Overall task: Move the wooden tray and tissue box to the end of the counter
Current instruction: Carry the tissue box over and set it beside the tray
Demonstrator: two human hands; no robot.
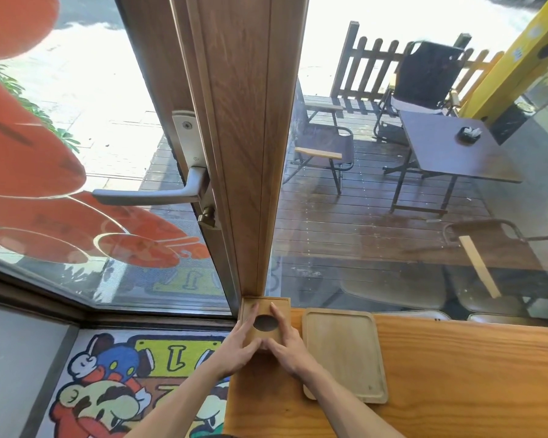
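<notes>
A square wooden tissue box with a dark oval slot in its lid stands at the far left corner of the wooden counter, against the wooden window post. My left hand lies on the box's left side and top. My right hand rests on its right side, fingers stretched along the lid. Both hands press on the box from the near side. An empty rectangular wooden tray lies flat on the counter just to the right of the box, not touched by either hand.
The wooden window post rises right behind the box, with glass on both sides. A door with a metal handle is to the left. The counter's left edge drops to a cartoon floor mat. The counter stretches on to the right.
</notes>
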